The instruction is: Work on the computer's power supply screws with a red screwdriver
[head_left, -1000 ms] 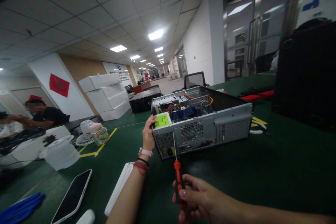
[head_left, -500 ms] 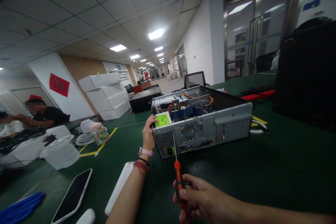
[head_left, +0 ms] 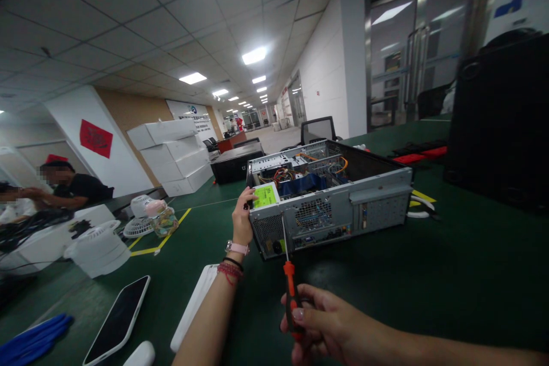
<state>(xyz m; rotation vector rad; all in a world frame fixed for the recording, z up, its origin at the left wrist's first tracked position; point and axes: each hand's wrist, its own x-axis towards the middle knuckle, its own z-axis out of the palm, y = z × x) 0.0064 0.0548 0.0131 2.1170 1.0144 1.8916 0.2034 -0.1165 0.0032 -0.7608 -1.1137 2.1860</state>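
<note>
An opened computer case [head_left: 380, 189] lies on its side on the green table, its back panel toward me. My left hand [head_left: 242, 218] grips the case's left corner, fingers bent over the edge beside the power supply [head_left: 265, 195] with its bright green label. In my right hand [head_left: 319, 320] is a screwdriver [head_left: 290, 280] with an orange and black handle, fingers closed round it. The screwdriver's shaft points up, and its tip appears to meet the back panel near the power supply's upper right corner. Wires and a blue part show inside the case.
On the left lie a phone [head_left: 118, 320], a blue glove [head_left: 36, 338] and a long white object [head_left: 195, 306]. Behind them are a white fan [head_left: 139, 223] and a jar [head_left: 163, 220]. A large black case [head_left: 501, 126] stands right. Two people sit far left.
Almost nothing differs. The screwdriver and both hands keep practically the same place and grip; the whole view has shifted very slightly.
</note>
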